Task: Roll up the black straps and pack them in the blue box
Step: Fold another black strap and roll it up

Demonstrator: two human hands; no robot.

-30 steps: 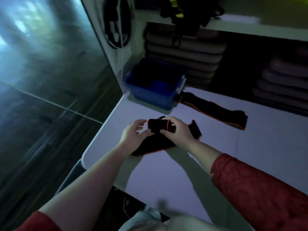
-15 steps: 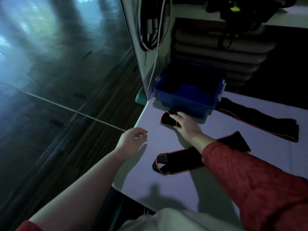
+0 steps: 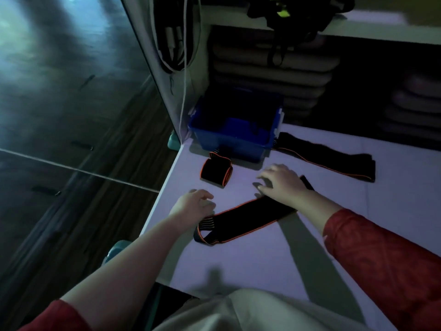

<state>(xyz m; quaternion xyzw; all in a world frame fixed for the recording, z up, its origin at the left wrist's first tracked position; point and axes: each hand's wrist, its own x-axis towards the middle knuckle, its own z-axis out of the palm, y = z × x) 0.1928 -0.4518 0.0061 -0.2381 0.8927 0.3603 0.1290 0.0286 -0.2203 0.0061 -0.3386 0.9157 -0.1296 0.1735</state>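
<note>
Roll [image 3: 216, 172] released, beyond fingers [image 3: 263, 178]

A rolled strap [image 3: 216, 172] is seen lying on the tabletop [image 3: 250, 261], just in front of the blue box [image 3: 235, 130]. A flat strap [image 3: 241, 220] is being touched at its looped end by the left hand [image 3: 193, 206], fingers loosely spread, and is being overlapped further along by the right hand [image 3: 281, 182]. Another strap [image 3: 327, 154] is lying right of the box.
</note>
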